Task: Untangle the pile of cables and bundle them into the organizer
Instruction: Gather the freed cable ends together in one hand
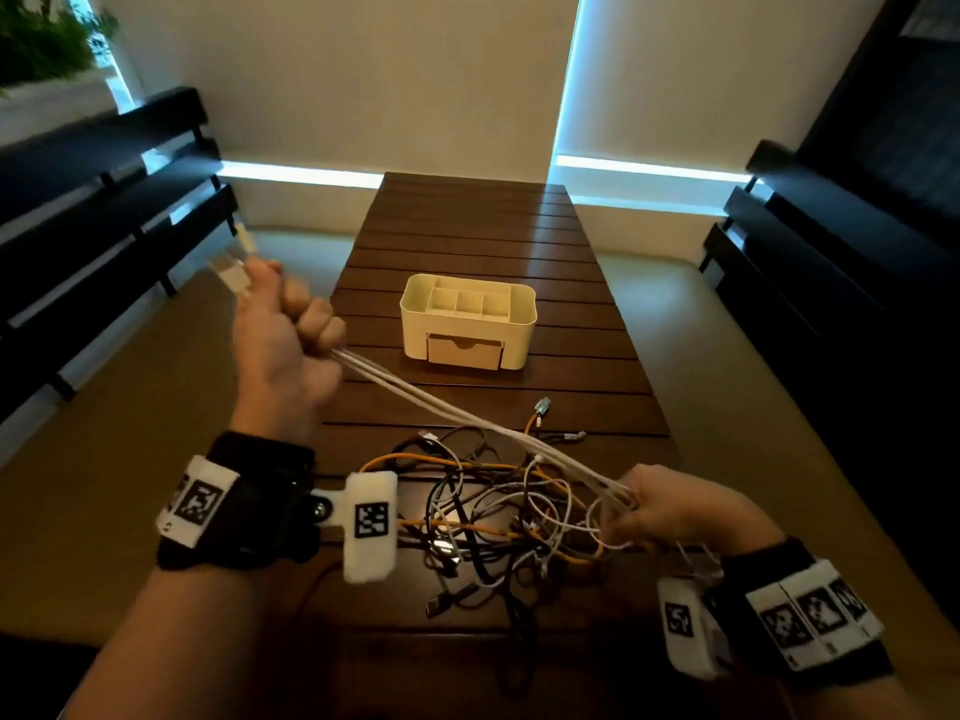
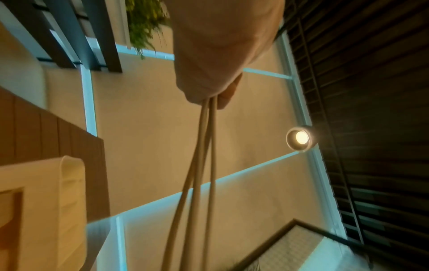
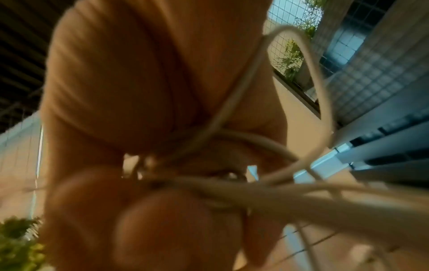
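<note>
Table (image 1: 597, 350) of dark slats carries your cream organizer (image 1: 467, 319) mid-way, the tangled cable pile (image 1: 493, 517) at the near end. Your left hand (image 1: 285, 340) fists white cables (image 1: 441, 402), raised taut; your right hand (image 1: 680, 511) pinches their other end over the pile.

Organizer (image 1: 467, 317) at frame centre on the slatted table (image 1: 467, 226), cable pile (image 1: 498, 511) below it at lower centre, left hand (image 1: 283, 330) raised at centre left — cable strands (image 1: 467, 413) running down-right to the right hand (image 1: 675, 506), beside the pile's right edge.
</note>
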`<state>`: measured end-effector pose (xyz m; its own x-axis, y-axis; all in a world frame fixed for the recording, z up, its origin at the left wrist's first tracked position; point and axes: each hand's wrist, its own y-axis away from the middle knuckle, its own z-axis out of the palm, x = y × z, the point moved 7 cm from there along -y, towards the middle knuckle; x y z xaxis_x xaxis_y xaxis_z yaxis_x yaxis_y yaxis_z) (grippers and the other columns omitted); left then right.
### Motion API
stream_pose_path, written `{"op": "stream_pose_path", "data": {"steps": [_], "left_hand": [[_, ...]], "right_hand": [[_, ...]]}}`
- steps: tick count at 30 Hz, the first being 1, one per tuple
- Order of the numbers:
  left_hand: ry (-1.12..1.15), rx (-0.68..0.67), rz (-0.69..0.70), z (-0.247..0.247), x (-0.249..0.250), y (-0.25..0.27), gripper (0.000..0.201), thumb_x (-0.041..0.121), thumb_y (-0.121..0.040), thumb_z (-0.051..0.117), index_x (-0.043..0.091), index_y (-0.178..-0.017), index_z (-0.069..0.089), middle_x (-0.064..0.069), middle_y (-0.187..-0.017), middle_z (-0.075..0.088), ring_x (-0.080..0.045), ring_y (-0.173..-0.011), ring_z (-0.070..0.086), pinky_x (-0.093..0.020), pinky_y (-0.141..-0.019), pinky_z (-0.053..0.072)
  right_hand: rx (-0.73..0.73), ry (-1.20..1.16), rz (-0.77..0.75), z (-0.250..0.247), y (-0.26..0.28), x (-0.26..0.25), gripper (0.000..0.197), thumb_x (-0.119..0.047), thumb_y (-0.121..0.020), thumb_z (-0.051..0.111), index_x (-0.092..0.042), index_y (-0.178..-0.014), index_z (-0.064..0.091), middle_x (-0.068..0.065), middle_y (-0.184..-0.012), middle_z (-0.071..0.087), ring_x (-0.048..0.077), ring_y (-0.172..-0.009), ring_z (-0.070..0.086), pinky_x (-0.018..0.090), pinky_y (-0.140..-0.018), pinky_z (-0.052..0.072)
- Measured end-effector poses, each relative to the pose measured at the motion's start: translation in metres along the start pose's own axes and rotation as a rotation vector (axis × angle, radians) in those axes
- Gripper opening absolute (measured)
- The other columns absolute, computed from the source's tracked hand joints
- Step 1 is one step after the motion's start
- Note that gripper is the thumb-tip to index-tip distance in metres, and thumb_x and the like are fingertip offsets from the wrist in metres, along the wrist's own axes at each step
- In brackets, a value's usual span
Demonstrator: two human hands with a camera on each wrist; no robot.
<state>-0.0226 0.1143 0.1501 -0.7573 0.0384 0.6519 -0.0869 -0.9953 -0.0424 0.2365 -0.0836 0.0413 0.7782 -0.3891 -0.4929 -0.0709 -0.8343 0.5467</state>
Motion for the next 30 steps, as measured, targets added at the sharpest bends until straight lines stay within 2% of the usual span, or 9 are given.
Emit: {"op": "stream_pose_path", "data": {"steps": [10, 14, 17, 19, 21, 24, 27, 28, 30], "left_hand": [[-0.043, 0.204, 0.107, -0.048, 0.016, -0.038, 0.029, 0.036, -0.102, 0.032, 0.023, -0.077, 0.040, 0.009, -0.044, 0.028, -0.005, -0.038, 0.016, -0.018, -0.038, 0.014], [-0.183, 0.264, 0.104, -0.070, 0.011, -0.045, 0.026, 0.035, -0.101, 0.036, 0.023, -0.079, 0.044, 0.009, -0.048, 0.032, -0.005, -0.039, 0.021, -0.018, -0.037, 0.019], [-0.541, 0.063, 0.032, -0.059, -0.006, -0.031, 0.020, 0.040, -0.094, 0.050, 0.032, -0.078, 0.059, 0.003, -0.061, 0.053, -0.004, -0.038, 0.031, -0.016, -0.035, 0.029], [-0.832, -0.166, -0.074, -0.037, -0.033, -0.007, 0.008, 0.031, -0.086, 0.061, 0.036, -0.081, 0.065, -0.015, -0.099, 0.067, -0.020, -0.047, 0.049, -0.026, -0.050, 0.049], [-0.975, -0.347, -0.162, -0.018, -0.062, 0.018, 0.016, 0.007, -0.079, 0.069, 0.019, -0.088, 0.063, -0.015, -0.104, 0.065, -0.028, -0.076, 0.062, -0.033, -0.076, 0.057], [-0.970, -0.568, -0.282, 0.012, -0.099, 0.049, 0.032, 0.000, -0.072, 0.073, 0.006, -0.102, 0.064, -0.002, -0.112, 0.061, -0.009, -0.085, 0.067, -0.016, -0.065, 0.053], [-0.992, -0.745, -0.393, 0.044, -0.122, 0.076, 0.046, 0.036, -0.079, 0.063, 0.011, -0.118, 0.062, -0.003, -0.134, 0.053, -0.025, -0.109, 0.058, -0.031, -0.087, 0.053], [-1.026, -0.820, -0.463, 0.052, -0.130, 0.086, 0.055, 0.048, -0.079, 0.055, 0.013, -0.121, 0.060, -0.001, -0.134, 0.054, -0.029, -0.108, 0.056, -0.039, -0.094, 0.049], [-1.091, -0.995, -0.606, 0.061, -0.146, 0.104, 0.060, 0.062, -0.080, 0.053, 0.015, -0.117, 0.062, -0.002, -0.120, 0.060, -0.018, -0.087, 0.064, -0.033, -0.086, 0.051]], "right_hand": [[0.120, -0.204, 0.046, -0.026, 0.015, 0.052, 0.018, -0.008, -0.084, 0.064, -0.020, -0.070, 0.065, -0.001, -0.064, 0.063, 0.013, -0.059, 0.059, 0.027, -0.060, 0.048], [0.216, -0.484, -0.093, -0.033, 0.023, 0.042, 0.019, -0.005, -0.082, 0.066, -0.016, -0.097, 0.064, 0.006, -0.071, 0.067, 0.013, -0.058, 0.061, 0.026, -0.056, 0.050], [0.325, -0.749, -0.217, -0.039, 0.029, 0.031, 0.041, -0.027, -0.070, 0.077, -0.010, -0.101, 0.057, 0.013, -0.072, 0.066, 0.016, -0.052, 0.054, 0.024, -0.048, 0.044], [0.339, -0.850, -0.288, -0.039, 0.027, 0.021, 0.057, -0.043, -0.062, 0.081, -0.005, -0.092, 0.051, 0.012, -0.067, 0.061, 0.014, -0.045, 0.043, 0.020, -0.042, 0.036], [0.325, -0.858, -0.327, -0.037, 0.024, 0.009, 0.044, -0.039, -0.070, 0.076, -0.007, -0.086, 0.050, 0.006, -0.062, 0.055, 0.011, -0.046, 0.040, 0.018, -0.043, 0.034], [0.286, -0.820, -0.343, -0.031, 0.020, -0.009, 0.022, -0.023, -0.078, 0.062, -0.007, -0.085, 0.049, 0.000, -0.060, 0.050, 0.008, -0.052, 0.043, 0.017, -0.047, 0.035], [0.276, -0.754, -0.340, -0.029, 0.016, -0.024, 0.017, -0.014, -0.084, 0.060, -0.004, -0.088, 0.048, 0.000, -0.062, 0.052, 0.006, -0.051, 0.046, 0.016, -0.045, 0.037], [0.284, -0.737, -0.337, -0.030, 0.016, -0.029, 0.015, -0.010, -0.085, 0.060, -0.003, -0.089, 0.047, 0.001, -0.064, 0.053, 0.008, -0.053, 0.048, 0.016, -0.047, 0.039], [0.308, -0.732, -0.332, -0.032, 0.015, -0.037, 0.015, -0.006, -0.086, 0.060, -0.002, -0.090, 0.046, 0.006, -0.074, 0.056, 0.017, -0.063, 0.053, 0.021, -0.052, 0.045]]}}
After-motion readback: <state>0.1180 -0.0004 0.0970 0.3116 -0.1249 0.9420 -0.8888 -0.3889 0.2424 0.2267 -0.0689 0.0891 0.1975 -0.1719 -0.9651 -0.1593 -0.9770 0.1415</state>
